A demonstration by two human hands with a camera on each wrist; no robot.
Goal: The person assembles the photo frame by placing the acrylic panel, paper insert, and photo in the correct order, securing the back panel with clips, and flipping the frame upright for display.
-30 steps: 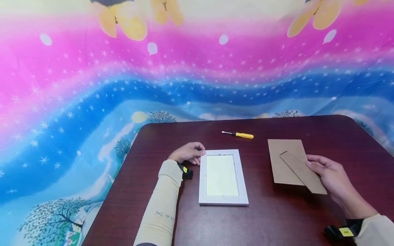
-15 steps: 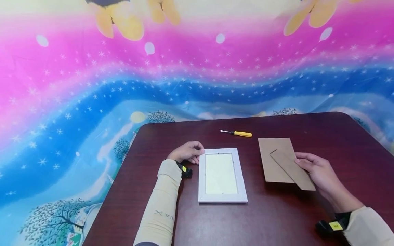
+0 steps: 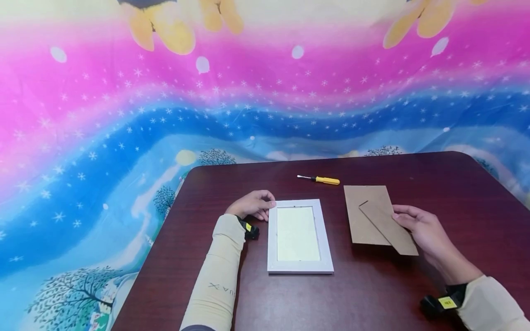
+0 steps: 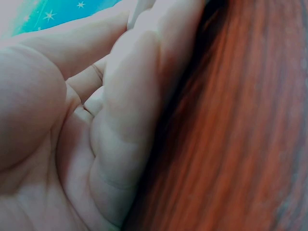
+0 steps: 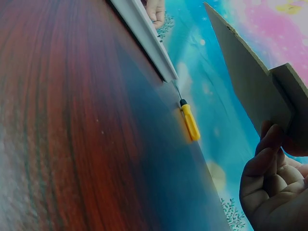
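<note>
A white picture frame (image 3: pixel 272 239) lies flat on the table, with a pale cream sheet (image 3: pixel 296 234) inside its opening. My left hand (image 3: pixel 252 205) pinches its upper left edge between thumb and curled fingers; a sliver of the white frame (image 4: pixel 138 13) shows at the fingertips in the left wrist view. On the right, my right hand (image 3: pixel 426 232) grips the edge of a brown backing board (image 3: pixel 362 225) with an easel stand (image 3: pixel 389 227) slanting across it. The right wrist view has this board (image 5: pixel 240 72) raised above the tabletop, thumb and fingers at its near edge.
A yellow-handled screwdriver (image 3: pixel 327 180) lies beyond the frame, its tip towards the left. The dark red wooden table (image 3: pixel 298 303) has a rounded far edge, with a colourful printed cloth (image 3: pixel 265 92) hanging behind it. Each wrist wears a black camera (image 3: pixel 439 304).
My right hand has carried the backing board a short way left, closer to the frame. My left hand and the picture frame have stayed in place.
</note>
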